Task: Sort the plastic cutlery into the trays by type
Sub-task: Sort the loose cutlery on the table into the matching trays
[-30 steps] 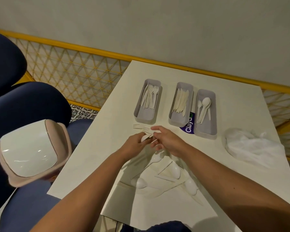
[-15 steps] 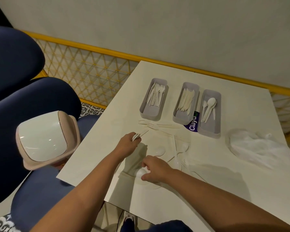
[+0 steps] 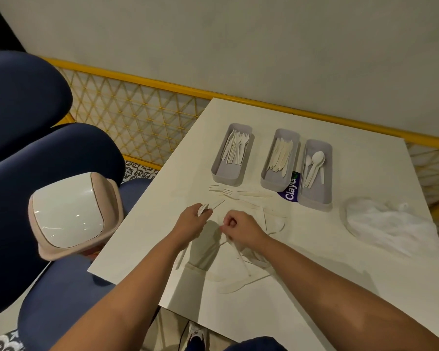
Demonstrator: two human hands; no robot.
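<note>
Reaching forward over the tabletop [image 3: 314, 287], both forearms extend. Right hand [image 3: 241, 226] curls, pinching a thin cutlery piece [image 3: 239, 254]; left hand [image 3: 192, 221] grips a white spoon [image 3: 203, 209]. Loose forks [image 3: 228, 192] lie beyond, before three grey trays [image 3: 228, 178].

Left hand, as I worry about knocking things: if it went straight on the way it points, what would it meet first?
Probably the loose forks lying on the table just beyond the left hand and the white cutlery it holds; then the fork tray. Its height above them is unclear.
</note>
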